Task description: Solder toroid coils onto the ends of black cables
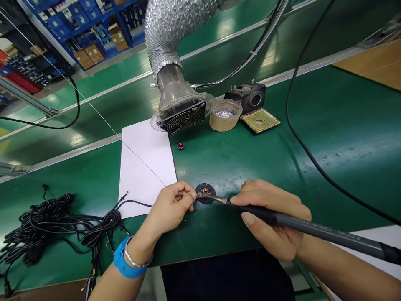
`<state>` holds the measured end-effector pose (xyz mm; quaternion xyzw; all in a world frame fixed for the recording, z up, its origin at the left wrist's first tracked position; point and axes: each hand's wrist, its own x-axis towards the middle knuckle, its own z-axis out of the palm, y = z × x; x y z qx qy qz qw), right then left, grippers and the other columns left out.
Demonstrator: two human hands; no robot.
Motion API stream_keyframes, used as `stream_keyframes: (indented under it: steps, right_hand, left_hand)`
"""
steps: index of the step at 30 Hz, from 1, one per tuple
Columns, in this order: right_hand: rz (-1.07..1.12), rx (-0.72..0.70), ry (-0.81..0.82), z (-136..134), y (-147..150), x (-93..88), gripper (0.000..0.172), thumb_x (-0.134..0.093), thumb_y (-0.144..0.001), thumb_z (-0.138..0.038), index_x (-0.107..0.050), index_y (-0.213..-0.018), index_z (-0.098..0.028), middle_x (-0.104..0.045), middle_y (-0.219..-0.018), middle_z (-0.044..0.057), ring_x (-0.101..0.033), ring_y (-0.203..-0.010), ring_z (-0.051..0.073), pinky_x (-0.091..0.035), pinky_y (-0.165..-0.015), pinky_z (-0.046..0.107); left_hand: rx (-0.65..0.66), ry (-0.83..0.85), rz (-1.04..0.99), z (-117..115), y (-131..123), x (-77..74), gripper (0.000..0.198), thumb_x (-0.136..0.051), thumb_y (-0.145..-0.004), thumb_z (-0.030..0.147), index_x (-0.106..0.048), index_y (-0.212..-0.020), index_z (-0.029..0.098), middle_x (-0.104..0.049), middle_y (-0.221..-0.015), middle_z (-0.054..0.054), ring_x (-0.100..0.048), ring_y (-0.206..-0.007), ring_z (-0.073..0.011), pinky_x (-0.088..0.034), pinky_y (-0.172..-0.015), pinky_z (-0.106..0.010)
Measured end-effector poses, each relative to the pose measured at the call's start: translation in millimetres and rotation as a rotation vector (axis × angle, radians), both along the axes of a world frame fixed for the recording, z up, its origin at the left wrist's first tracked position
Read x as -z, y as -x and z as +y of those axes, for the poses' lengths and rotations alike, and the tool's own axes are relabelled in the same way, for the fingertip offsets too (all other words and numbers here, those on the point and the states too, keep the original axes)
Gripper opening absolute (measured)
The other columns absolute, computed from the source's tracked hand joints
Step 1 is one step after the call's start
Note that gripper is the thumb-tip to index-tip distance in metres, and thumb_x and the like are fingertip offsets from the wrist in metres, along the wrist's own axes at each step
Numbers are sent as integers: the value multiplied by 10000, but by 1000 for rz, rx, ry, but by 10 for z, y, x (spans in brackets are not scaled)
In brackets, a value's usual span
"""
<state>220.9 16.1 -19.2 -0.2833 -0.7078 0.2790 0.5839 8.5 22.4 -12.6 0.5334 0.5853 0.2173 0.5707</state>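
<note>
My left hand (pixel 175 205) is closed in a pinch, its fingertips at the left edge of a small black disc (pixel 205 201) with copper-coloured marks in its middle. A thin strand of solder wire (pixel 134 153) runs down from the upper left into this hand. A black cable (pixel 134 201) also passes beneath the hand; its end is hidden. In my right hand (pixel 272 213) is a soldering iron (pixel 313 230), gripped like a pen. The iron's metal tip touches or nearly touches the disc close to my left fingertips. The exact contact is too small to make out.
A fume extractor (pixel 183 117) on a silver duct hangs over the green bench. Behind stand a solder pot-like tub (pixel 225 117), a sponge tray (pixel 260 121) and an iron holder (pixel 247 95). White paper (pixel 144 167), a small coil ring (pixel 180 146) and bundled cables (pixel 40 230) lie around.
</note>
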Motion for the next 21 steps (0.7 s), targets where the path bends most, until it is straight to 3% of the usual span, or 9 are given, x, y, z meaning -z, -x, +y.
stream_keyframes:
  steps: [17, 21]
  right_hand:
    - [12, 40, -4, 2, -44, 31, 297, -535, -799, -114, -664, -1048, -213, -610, -707, 36, -573, -593, 164, -463, -501, 319]
    - [-34, 123, 117, 33, -19, 82, 331, -537, -871, -137, -618, -1177, -233, -626, -718, 13, -579, -572, 135, -475, -498, 275]
  left_hand:
    - [1, 5, 6, 5, 6, -4, 177, -535, -881, 316, -589, -793, 172, -569, -618, 22, -482, -595, -107, -348, -588, -222]
    - [15, 17, 2, -18, 9, -15, 198, -533, -897, 338, -574, -794, 174, -576, -650, 19, -484, -602, -102, -349, -585, -221]
